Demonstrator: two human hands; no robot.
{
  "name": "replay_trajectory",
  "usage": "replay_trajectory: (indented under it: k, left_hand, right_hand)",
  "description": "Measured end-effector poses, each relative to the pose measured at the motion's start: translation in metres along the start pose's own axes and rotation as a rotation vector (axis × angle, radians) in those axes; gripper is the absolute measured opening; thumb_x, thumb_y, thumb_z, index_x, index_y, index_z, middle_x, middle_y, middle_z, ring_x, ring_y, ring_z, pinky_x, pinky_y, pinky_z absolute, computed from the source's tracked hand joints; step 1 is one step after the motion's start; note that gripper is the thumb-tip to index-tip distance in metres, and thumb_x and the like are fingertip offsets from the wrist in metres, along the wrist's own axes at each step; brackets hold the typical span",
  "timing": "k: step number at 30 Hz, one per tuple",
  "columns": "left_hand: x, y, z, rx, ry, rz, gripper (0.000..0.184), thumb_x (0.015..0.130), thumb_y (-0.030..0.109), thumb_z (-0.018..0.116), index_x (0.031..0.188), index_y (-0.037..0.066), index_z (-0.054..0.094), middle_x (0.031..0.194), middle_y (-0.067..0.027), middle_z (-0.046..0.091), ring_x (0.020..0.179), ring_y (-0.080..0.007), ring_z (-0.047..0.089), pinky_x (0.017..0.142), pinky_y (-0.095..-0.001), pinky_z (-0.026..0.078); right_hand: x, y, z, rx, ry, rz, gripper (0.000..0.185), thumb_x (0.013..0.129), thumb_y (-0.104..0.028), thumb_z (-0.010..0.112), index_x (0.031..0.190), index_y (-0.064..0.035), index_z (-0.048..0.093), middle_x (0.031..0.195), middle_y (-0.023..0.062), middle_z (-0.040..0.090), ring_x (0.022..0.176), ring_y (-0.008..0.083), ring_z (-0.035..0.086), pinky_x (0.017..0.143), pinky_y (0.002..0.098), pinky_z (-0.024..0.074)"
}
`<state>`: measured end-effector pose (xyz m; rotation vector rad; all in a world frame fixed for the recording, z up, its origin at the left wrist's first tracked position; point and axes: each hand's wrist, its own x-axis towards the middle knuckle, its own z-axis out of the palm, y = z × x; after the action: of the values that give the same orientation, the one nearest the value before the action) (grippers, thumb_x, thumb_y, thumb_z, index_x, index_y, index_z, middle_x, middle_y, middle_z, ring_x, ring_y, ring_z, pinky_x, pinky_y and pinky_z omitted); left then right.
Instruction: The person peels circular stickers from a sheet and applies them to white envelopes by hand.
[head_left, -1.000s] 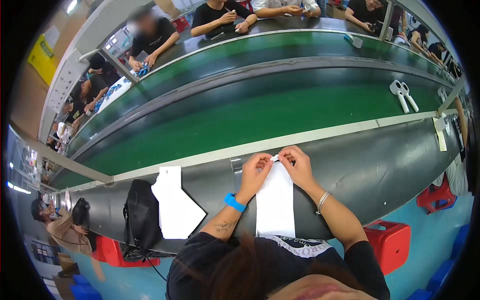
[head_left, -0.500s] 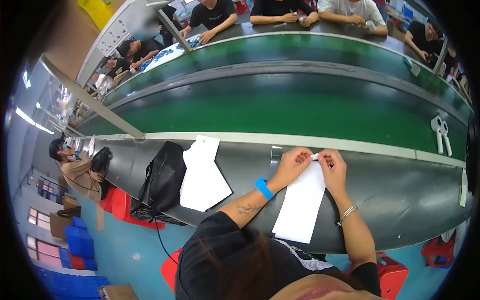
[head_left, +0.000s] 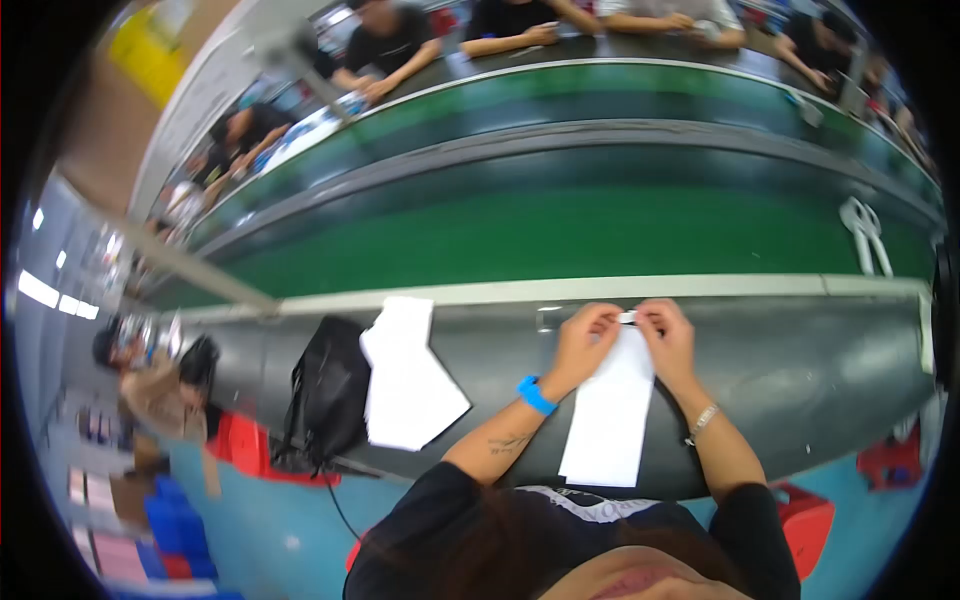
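My left hand [head_left: 588,338] and my right hand [head_left: 667,335] meet over the dark worktable, fingers closed in a pinch. Between their fingertips is a small white piece [head_left: 627,318]. I cannot tell if it is a folded end of the paper below or something separate. A long stack of white paper sheets [head_left: 612,415] lies under and between my wrists, its near end at the table's front edge. To the left rests another pile of white paper [head_left: 405,385], slightly fanned out.
A black bag [head_left: 328,385] lies left of the paper pile. Beyond the table's pale rail [head_left: 500,296] runs a green conveyor belt [head_left: 560,235], with white scissor-like tools [head_left: 865,238] at its right. Several people sit along the far side; another person [head_left: 160,390] sits at left.
The view has tilted and shifted, blurring the surroundings. Both hands keep their pinch on the small white piece, with hardly any shift over the paper.
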<state>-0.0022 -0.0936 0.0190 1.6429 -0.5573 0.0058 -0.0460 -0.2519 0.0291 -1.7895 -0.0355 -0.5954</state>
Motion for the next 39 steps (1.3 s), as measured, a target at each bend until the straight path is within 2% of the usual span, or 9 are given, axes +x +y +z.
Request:
replay_trajectory:
  k: [7,15,16,20,23,27,31,33,39]
  left_hand:
    - [0.0,0.009,-0.001,-0.003,-0.004,-0.008,0.017,0.085,0.0,0.065,0.101,0.0,0.064,0.089,-0.0083,0.065,0.077,-0.0122,0.062,0.068,-0.0244,0.05]
    - [-0.001,0.011,-0.003,-0.043,-0.029,-0.071,0.015,0.085,0.0,0.065,0.101,-0.002,0.064,0.086,-0.0068,0.064,0.076,-0.0111,0.06,0.068,-0.0235,0.049]
    - [-0.001,0.012,-0.006,-0.043,-0.081,-0.118,0.022,0.087,0.0,0.064,0.109,-0.002,0.061,0.094,-0.0055,0.063,0.083,-0.0101,0.059,0.075,-0.0235,0.047]
    - [-0.002,0.015,-0.006,-0.06,-0.099,-0.116,0.028,0.088,-0.001,0.062,0.115,-0.002,0.058,0.102,-0.0075,0.062,0.083,-0.0097,0.058,0.076,-0.0231,0.048]
    - [0.0,0.018,-0.001,-0.141,0.017,-0.117,0.032,0.085,-0.004,0.061,0.117,-0.003,0.058,0.101,-0.0101,0.064,0.08,-0.0107,0.06,0.073,-0.0242,0.05]
    - [0.0,0.017,-0.003,-0.088,-0.036,-0.131,0.03,0.087,-0.002,0.06,0.118,-0.003,0.056,0.103,-0.0109,0.064,0.083,-0.0115,0.06,0.076,-0.0254,0.05]
    - [0.0,0.02,-0.004,-0.02,-0.086,-0.115,0.024,0.09,-0.001,0.059,0.113,-0.004,0.057,0.102,-0.0074,0.062,0.088,-0.0104,0.057,0.081,-0.0237,0.047]
    - [-0.001,0.02,-0.002,-0.019,-0.059,-0.127,0.02,0.09,0.0,0.059,0.11,-0.004,0.059,0.099,-0.0067,0.062,0.087,-0.0103,0.057,0.08,-0.0232,0.047]
    - [0.0,0.017,0.0,0.004,-0.027,-0.116,0.016,0.088,0.001,0.062,0.103,-0.003,0.064,0.091,-0.0073,0.065,0.08,-0.0121,0.06,0.075,-0.0258,0.05]
  right_hand:
    - [-0.002,-0.011,-0.005,0.006,-0.025,0.095,0.008,0.085,-0.004,0.068,0.092,0.0003,0.064,0.094,0.0066,0.063,0.074,0.009,0.059,0.064,0.0224,0.0478]
    - [-0.001,-0.018,-0.007,0.038,-0.041,0.092,0.008,0.086,-0.006,0.066,0.09,-0.0017,0.063,0.089,0.007,0.06,0.07,0.013,0.06,0.064,0.0251,0.0474]
    - [-0.001,-0.017,-0.008,0.013,-0.054,0.081,0.008,0.086,-0.006,0.066,0.091,-0.0013,0.062,0.091,0.0068,0.06,0.072,0.0123,0.06,0.064,0.0253,0.0475]
    - [-0.001,-0.018,-0.009,0.039,-0.043,0.078,0.009,0.088,-0.007,0.065,0.093,-0.0003,0.061,0.094,0.0058,0.06,0.074,0.0106,0.059,0.064,0.0253,0.0478]
    - [-0.002,-0.007,-0.007,0.189,0.058,0.095,0.008,0.088,-0.006,0.064,0.093,-0.0001,0.061,0.094,0.0053,0.06,0.074,0.0098,0.058,0.065,0.0247,0.0475]
    - [0.012,-0.017,-0.033,0.052,0.216,0.056,0.016,0.09,-0.004,0.06,0.106,-0.0006,0.059,0.103,0.0038,0.057,0.08,0.0059,0.053,0.069,0.0212,0.0439]
    - [0.04,-0.026,-0.081,0.024,0.465,-0.066,0.056,0.087,-0.006,0.063,0.136,-0.008,0.037,0.111,0.0105,0.059,0.087,0.0151,0.062,0.073,0.0278,0.0475]
    - [0.057,-0.006,-0.122,-0.037,0.53,-0.023,0.066,0.087,-0.008,0.064,0.141,-0.0097,0.027,0.112,0.0131,0.058,0.094,0.0185,0.061,0.078,0.0312,0.0477]
    - [0.111,0.069,-0.29,-0.729,0.86,0.003,0.08,0.079,-0.01,0.071,0.143,-0.0003,0.022,0.121,0.0215,0.053,0.113,0.0348,0.053,0.097,0.0443,0.0414]
